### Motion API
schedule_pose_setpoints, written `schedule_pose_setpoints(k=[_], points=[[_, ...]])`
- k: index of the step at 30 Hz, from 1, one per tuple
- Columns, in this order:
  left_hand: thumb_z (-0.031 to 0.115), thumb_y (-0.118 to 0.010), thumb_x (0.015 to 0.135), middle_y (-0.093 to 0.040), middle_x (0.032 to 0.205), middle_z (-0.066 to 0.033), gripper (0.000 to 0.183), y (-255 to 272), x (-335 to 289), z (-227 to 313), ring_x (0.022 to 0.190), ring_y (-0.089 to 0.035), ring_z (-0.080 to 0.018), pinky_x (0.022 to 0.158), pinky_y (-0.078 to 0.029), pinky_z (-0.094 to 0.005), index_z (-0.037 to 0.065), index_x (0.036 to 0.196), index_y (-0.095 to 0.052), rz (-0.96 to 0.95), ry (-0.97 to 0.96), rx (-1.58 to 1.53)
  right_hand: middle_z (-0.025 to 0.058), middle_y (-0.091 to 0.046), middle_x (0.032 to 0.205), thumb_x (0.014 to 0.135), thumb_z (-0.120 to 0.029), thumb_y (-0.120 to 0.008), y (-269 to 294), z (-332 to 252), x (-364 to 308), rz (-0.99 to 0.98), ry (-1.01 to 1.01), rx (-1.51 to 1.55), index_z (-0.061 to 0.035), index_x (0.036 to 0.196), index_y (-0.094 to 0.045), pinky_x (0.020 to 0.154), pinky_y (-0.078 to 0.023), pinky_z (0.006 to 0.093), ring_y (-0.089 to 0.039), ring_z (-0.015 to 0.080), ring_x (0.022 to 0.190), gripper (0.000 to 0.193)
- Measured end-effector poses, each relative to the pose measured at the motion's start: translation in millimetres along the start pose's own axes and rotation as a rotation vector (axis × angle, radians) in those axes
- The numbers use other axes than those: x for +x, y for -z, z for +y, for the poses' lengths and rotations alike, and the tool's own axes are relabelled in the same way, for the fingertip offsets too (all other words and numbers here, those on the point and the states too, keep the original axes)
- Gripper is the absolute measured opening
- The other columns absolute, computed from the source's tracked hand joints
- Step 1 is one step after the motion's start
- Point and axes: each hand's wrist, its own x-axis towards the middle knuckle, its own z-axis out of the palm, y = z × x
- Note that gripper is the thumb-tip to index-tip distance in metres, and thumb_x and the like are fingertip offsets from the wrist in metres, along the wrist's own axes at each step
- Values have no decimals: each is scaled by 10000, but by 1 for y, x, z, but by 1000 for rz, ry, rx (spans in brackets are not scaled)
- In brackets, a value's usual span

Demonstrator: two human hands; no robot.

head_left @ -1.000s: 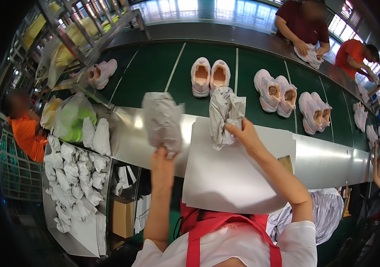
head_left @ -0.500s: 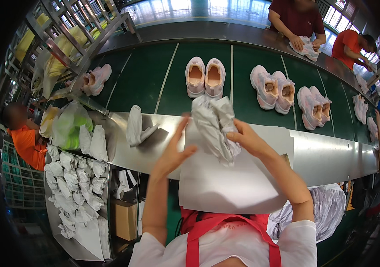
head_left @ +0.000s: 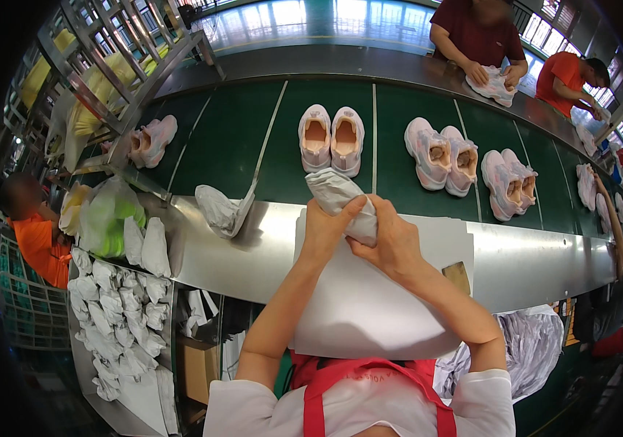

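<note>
Between my hands is a wad of white tissue paper [head_left: 341, 191], pressed into a rounded, shoe-toe shape. My left hand [head_left: 328, 227] wraps its left side with the thumb on top. My right hand [head_left: 392, 244] grips its lower right part. Just beyond it, a pair of pale pink sneakers [head_left: 331, 142] stands on the green conveyor belt [head_left: 242, 124], openings up, with peach insoles showing. Beneath my hands lies a stack of white paper sheets [head_left: 355, 306]. Another paper wad [head_left: 218, 209] rests on the metal ledge to the left, a strip of it sticking up.
More sneaker pairs [head_left: 443, 156] stand along the belt to the right. A metal bin [head_left: 82, 379] of paper wads is at lower left, beside a clear bag [head_left: 111, 211] with green contents. A metal rack [head_left: 100, 58] rises at far left. Across the belt, a co-worker [head_left: 480, 36] handles a shoe.
My left hand, spread open beside the paper before, has closed on it. The loose, crumpled paper is now a compact rounded wad. The wad on the left ledge lies differently.
</note>
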Motion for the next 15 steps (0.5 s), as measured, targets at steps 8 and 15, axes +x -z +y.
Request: schedule_pose_setpoints(k=[8,15], points=[[248,-655,837,-562,773,-40,197,10,35,0,977,-602,-262,991,-416,-404,91,856,-539,-73,84,-733,205,-575,1050,690,-285,-707,0,19,34,-380,-179,501,-4,1178,-443,791,-471,368,-592,335,912,622],[293,-658,837,-537,669,-34,234,0,93,-23,658,-575,-159,809,-515,-335,91,824,-541,22,184,-784,155,-546,1008,702,-196,-733,-17,26,35,59,-33,-83,-53,1171,-450,740,-480,391,-573,344,888,566]])
